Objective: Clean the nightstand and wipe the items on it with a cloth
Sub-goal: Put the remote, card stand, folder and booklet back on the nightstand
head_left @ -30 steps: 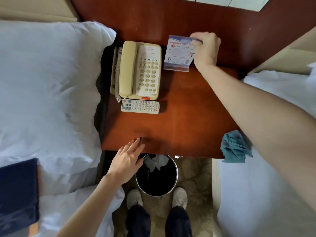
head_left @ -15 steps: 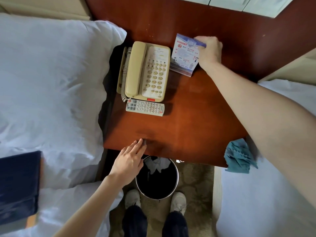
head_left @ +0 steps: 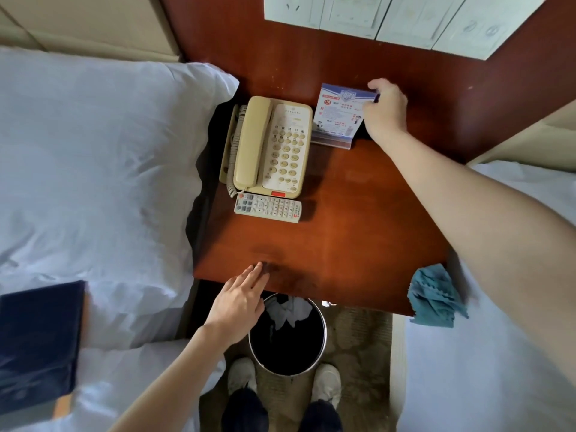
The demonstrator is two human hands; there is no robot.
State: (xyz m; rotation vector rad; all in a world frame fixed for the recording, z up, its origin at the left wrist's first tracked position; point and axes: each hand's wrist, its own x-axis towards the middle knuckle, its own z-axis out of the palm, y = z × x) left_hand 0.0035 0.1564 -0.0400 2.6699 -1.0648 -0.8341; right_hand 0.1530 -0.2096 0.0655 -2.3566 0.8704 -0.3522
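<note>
A right hand [head_left: 386,110] is gripping the sign card [head_left: 338,115], still at the nightstand's [head_left: 358,229] back beside the telephone [head_left: 269,148]; the left hand [head_left: 240,302], fingers spread, is resting at the front edge; the cloth [head_left: 434,296] is lying at the right corner.

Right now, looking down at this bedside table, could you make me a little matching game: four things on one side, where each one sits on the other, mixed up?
Things:
1. telephone
2. remote control
3. blue cloth
4. printed card

Places:
A. held at its top edge by the right hand
B. at the nightstand's front right corner, by the bed
C. back left of the nightstand
D. just in front of the telephone

Pairs: 1-C, 2-D, 3-B, 4-A
</note>
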